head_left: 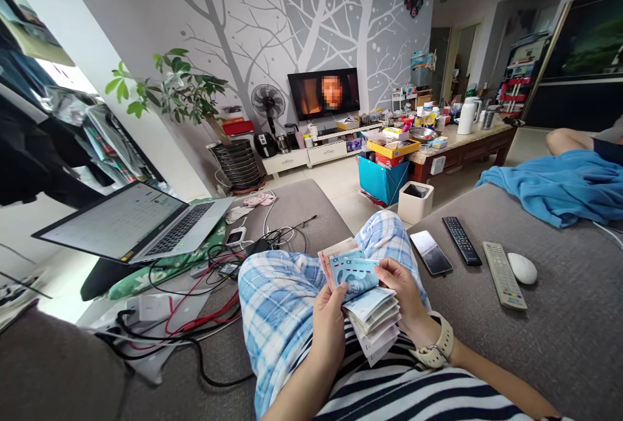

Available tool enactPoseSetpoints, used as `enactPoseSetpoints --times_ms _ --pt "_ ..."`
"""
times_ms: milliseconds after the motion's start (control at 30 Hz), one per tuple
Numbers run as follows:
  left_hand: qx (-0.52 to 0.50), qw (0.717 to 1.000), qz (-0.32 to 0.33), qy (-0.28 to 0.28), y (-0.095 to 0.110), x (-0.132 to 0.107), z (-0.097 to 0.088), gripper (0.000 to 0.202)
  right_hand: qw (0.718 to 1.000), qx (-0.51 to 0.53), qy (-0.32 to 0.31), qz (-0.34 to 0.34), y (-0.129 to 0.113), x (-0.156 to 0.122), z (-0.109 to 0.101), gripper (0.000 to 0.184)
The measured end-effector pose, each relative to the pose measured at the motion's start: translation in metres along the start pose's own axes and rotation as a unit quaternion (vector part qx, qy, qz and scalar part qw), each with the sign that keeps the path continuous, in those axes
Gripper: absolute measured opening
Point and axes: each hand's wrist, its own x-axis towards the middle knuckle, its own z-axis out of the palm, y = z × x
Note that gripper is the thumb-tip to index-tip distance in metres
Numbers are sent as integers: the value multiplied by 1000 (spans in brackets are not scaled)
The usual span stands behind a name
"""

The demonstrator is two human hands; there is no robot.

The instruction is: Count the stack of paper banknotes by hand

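Between my hands, above my lap, is a bundle of banknotes (372,311), folded over and fanned into layers. My left hand (329,320) is closed on the notes, its thumb pressed on a blue note marked 10 (355,276). Pinkish notes (325,259) show behind that blue one. At the blue note's right edge, the thumb and fingers of my right hand (402,291) pinch it. A pale watch (440,343) is on my right wrist. My left fingers are partly hidden behind the money.
Right of my knee on the grey sofa lie a phone (431,253), a black remote (461,240), a beige remote (504,275) and a white mouse (522,268). To my left are an open laptop (180,223) and tangled cables (209,320). Another person's leg (569,142) shows far right.
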Motion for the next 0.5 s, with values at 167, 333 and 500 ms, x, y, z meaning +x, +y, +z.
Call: enactPoseSetpoints --times_ms 167,333,500 --pt "-12 1000 -8 3 -5 5 -5 27 1000 -16 3 -9 1 -1 -1 28" --pt "-2 1000 4 8 -12 14 -14 26 999 -28 5 -15 -2 -3 -1 27" --pt "-7 1000 0 12 -14 16 -16 27 999 -37 1 -20 -4 -4 0 27"
